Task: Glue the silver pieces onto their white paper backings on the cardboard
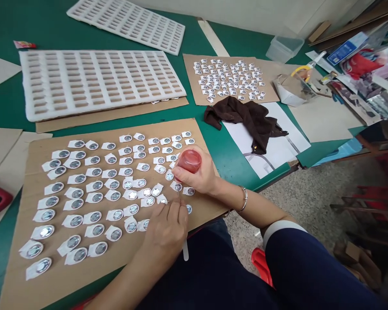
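My right hand (202, 174) is wrapped round a red, smooth, rounded squeeze bottle (189, 161), its bottom end facing up. The bottle's lower end is hidden by my fingers, above a small piece with a round silver disc (177, 187). My left hand (168, 226) is closed just below, fingertips pinched near that piece. From under this hand sticks out the rounded white end of a thin stick (185, 250). Several white tabs with shiny round discs (97, 186) lie in loose rows on a brown cardboard sheet (116, 275).
White foam trays with slots (100, 95) lie at the back left. Another cardboard sheet (190, 82) carries many similar small pieces. A dark brown cloth (242, 116) rests on white paper (295, 116). Yellow-handled scissors (302, 71), a clear plastic box (284, 46) and clutter stand at right.
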The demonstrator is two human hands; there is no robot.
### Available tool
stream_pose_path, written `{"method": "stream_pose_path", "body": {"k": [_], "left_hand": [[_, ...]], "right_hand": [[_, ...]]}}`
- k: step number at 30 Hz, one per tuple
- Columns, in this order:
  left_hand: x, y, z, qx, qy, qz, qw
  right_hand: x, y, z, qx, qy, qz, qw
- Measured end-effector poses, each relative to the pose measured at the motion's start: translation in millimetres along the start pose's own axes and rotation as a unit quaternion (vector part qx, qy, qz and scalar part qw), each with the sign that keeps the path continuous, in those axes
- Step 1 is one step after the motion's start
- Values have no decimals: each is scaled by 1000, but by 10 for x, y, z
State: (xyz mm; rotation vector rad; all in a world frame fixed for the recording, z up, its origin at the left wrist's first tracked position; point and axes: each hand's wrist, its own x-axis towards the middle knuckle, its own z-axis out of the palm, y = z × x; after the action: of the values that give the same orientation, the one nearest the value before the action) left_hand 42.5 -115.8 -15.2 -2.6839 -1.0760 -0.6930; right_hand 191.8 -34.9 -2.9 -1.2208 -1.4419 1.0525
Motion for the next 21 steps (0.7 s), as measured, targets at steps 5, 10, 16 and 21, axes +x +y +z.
{"method": "stream_pose_path", "body": {"k": [5, 10, 16, 21], "left_hand": [[19, -1, -12, 3, 4, 13, 1000], [44, -15, -37, -1, 2, 19, 1000], [56, -34, -60, -8, 4, 17, 1000], [51, -36, -64, 0, -3, 19, 1000]], "right_hand": [[-7, -6, -4, -28, -17, -17, 999], [-14, 14, 14, -25, -25, -27, 999], [-19, 39, 29, -54, -27, -9, 998], [-17, 42, 26, -53, -30, -14, 998]]}}
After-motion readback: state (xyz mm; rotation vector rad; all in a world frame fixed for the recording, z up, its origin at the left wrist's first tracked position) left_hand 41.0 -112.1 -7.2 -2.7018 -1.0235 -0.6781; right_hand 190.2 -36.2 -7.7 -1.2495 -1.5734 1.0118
